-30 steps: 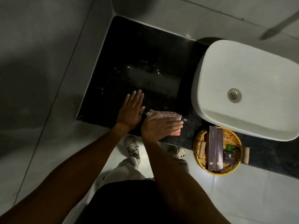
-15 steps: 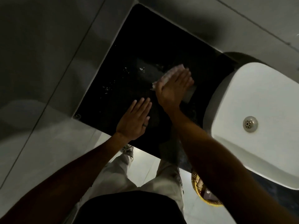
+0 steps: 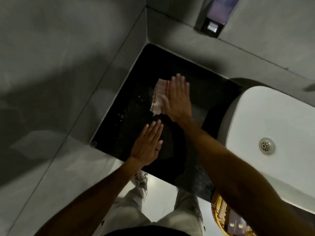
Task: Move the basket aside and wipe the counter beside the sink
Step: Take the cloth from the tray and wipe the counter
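Where the right forearm (image 3: 238,167) crosses, basket (image 3: 217,207) mostly hidden.

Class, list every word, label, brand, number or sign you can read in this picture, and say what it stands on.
No text can be read.
Dark box in the basket: two small pale emblems, too small and blurred to read.
Wall dispenser: no legible label.
Sink, counter, cloth: no markings visible.

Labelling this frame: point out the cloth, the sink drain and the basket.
cloth (image 3: 159,96): head view, on the bare striped part left of the hand.
sink drain (image 3: 266,145): head view, centre of the strainer.
basket (image 3: 215,206): head view, woven rim.
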### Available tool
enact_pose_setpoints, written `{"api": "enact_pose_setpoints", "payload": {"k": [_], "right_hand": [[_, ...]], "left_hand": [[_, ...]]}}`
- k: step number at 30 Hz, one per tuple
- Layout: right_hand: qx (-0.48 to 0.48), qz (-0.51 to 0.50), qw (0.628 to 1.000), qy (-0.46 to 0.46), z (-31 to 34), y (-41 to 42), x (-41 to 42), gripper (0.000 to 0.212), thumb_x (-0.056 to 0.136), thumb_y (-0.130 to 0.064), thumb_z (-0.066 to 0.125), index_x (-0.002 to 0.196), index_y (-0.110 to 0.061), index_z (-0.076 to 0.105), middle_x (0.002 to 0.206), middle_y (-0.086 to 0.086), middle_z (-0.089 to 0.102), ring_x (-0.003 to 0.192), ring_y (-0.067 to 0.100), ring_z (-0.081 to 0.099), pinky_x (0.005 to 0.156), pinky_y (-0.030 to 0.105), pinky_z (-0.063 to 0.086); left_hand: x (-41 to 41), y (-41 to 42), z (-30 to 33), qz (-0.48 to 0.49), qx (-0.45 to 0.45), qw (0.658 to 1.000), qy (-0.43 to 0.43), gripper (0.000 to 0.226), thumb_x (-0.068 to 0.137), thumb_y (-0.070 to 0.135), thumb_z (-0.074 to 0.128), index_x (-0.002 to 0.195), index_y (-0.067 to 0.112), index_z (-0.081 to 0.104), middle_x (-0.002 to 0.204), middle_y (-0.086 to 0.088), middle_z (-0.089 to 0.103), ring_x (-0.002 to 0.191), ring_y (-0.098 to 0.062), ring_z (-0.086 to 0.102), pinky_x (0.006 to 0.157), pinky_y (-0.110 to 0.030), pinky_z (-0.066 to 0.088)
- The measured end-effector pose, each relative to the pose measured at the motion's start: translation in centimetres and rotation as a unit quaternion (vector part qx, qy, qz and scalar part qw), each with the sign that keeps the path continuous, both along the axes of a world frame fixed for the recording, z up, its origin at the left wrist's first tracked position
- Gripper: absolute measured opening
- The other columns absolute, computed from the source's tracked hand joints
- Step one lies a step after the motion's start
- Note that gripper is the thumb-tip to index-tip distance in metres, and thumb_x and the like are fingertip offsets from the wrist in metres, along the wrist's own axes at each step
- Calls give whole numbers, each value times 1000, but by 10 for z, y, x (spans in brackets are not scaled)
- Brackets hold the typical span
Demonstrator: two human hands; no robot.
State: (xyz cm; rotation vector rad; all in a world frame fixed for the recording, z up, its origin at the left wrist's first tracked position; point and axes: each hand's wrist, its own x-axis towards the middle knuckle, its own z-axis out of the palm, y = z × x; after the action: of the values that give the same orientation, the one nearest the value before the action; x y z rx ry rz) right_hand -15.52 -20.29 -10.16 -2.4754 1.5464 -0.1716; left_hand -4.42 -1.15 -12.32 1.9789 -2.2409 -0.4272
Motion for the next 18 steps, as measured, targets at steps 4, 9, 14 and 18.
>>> {"api": "enact_pose_setpoints", "payload": {"k": [4,9,14,18], "right_hand": [[65,-223,970,-77,-14,55,-37,78,107,-49,28,164,0,5,173,20,-2,162,33,-4,132,52,0],[93,-209,973,38,-31,83,-48,80,106,-49,35,163,2,13,173,21,8,162,33,5,132,50,3],[45,-224,973,37,-40,82,-47,81,102,-50,35,162,1,19,172,19,16,162,32,13,131,51,11],[31,-230,971,54,-46,83,-47,81,102,-52,33,163,-2,18,173,17,15,162,31,12,131,51,12]], "left_hand": [[14,-43,21,-34,-88,994,56,65,106,33,38,161,0,27,170,-19,26,160,-32,21,134,-45,12],[51,-150,32,-139,-75,987,-5,76,93,26,56,160,-1,29,170,-19,26,161,-36,19,131,-50,17],[24,-187,7,-169,-14,985,-39,94,94,65,49,163,6,25,173,-15,20,162,-34,15,130,-55,18],[4,-177,-15,-15,-23,999,-27,94,95,66,45,161,2,29,170,-19,24,160,-40,19,130,-57,16]]}}
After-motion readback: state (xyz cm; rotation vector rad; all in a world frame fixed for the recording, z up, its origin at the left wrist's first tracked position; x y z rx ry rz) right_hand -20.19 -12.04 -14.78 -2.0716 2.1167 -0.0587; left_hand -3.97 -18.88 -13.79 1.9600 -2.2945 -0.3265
